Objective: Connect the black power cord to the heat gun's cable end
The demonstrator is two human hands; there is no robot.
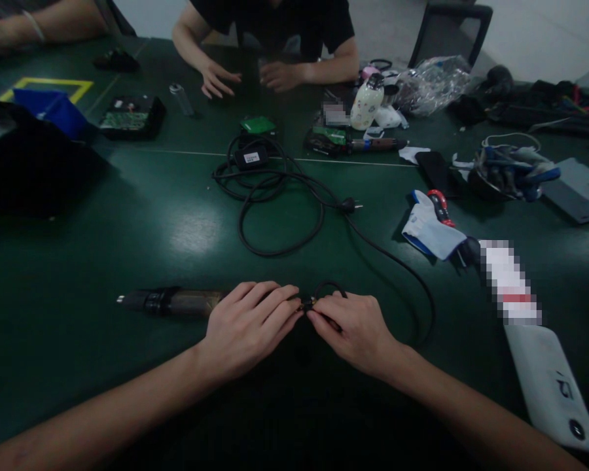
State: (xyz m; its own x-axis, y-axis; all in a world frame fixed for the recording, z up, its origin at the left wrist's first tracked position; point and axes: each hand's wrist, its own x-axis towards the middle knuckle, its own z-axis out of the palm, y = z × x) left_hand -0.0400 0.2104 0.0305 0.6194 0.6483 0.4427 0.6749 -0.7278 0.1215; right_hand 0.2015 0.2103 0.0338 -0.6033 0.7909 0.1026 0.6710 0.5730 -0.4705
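My left hand (252, 320) is closed over the rear part of an electric screwdriver (169, 301), which lies along the green table with its metal tip pointing left. My right hand (353, 327) pinches the end of a black cable (425, 281). Between the fingertips of both hands sits a small dark connector (307, 305) at the screwdriver's rear end; whether it is fully seated I cannot tell. From the right hand the cable runs back to a loose coil with a black adapter box (250, 157) and a mains plug (349, 205).
A white and blue glove (429, 229) and a long white device (552, 386) lie at the right. Farther back are a phone (436, 171), a second screwdriver (375, 144), a bottle (367, 103) and a blue bin (52, 111). A co-worker's hands (218, 78) rest across the table.
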